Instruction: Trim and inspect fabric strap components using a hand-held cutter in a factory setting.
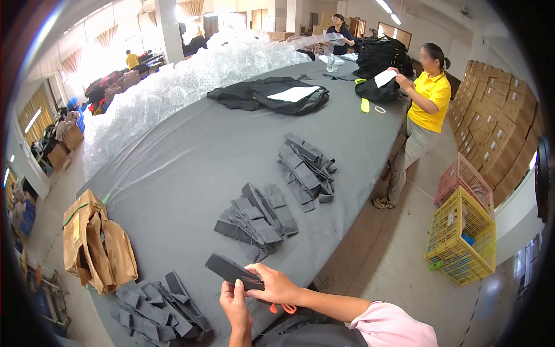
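Grey-covered desk [173, 168] in front of me. Dark grey strips [283, 211] in three piles: near-left pile [153, 312], middle pile [254, 222], farther pile [303, 170]. Also on it: black fabric items [237, 94], clear bottle [330, 65], yellow-green item [365, 105], pale ring [376, 108].

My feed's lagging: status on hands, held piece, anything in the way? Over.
Left hand, right hand: both on dark grey strip. Strip partly hidden by hands. Piles of grey pieces nearby on table.
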Demonstrator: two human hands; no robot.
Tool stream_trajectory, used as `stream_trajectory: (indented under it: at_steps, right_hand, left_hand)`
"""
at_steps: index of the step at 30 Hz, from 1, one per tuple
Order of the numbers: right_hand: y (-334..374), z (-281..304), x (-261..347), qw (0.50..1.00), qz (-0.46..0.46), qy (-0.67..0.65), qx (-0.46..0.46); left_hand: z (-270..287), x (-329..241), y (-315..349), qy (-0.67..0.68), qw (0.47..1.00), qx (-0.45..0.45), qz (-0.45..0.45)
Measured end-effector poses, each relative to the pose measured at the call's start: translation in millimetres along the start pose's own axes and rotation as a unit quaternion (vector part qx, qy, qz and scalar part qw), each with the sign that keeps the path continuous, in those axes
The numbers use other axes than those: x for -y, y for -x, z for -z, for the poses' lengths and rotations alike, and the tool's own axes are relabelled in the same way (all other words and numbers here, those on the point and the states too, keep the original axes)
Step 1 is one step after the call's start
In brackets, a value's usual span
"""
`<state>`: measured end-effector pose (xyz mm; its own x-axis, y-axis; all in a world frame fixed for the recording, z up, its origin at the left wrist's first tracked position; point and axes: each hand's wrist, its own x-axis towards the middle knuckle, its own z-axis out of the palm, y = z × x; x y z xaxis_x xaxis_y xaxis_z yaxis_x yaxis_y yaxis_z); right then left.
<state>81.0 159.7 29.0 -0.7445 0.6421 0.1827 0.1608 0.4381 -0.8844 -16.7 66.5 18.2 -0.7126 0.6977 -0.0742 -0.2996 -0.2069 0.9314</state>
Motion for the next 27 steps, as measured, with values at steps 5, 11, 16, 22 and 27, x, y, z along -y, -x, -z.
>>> stream_trajectory:
  at_steps: [5, 11, 16, 22, 27]
  right_hand:
    - [8, 1, 3, 0.991, -0.08, -0.089, 0.065]
    - [16, -20, -26, 0.93, -0.135, -0.331, 0.082]
    - [15, -14, -19, 0.987, -0.06, -0.135, 0.061]
    - [16, -29, -18, 0.999, 0.0, -0.014, -0.041]
    - [5, -22, -20, 0.993, 0.037, -0.052, -0.095]
  left_hand:
    - [-2, 3, 21, 0.11, 0.992, 0.027, 0.059]
    - [5, 12, 24, 0.257, 0.955, 0.041, 0.142]
    - [1, 15, 20, 0.073, 0.992, -0.023, 0.1]
    - [-8, 27, 21, -0.253, 0.962, -0.006, -0.101]
    - [23, 27, 3, -0.27, 0.956, -0.024, -0.115]
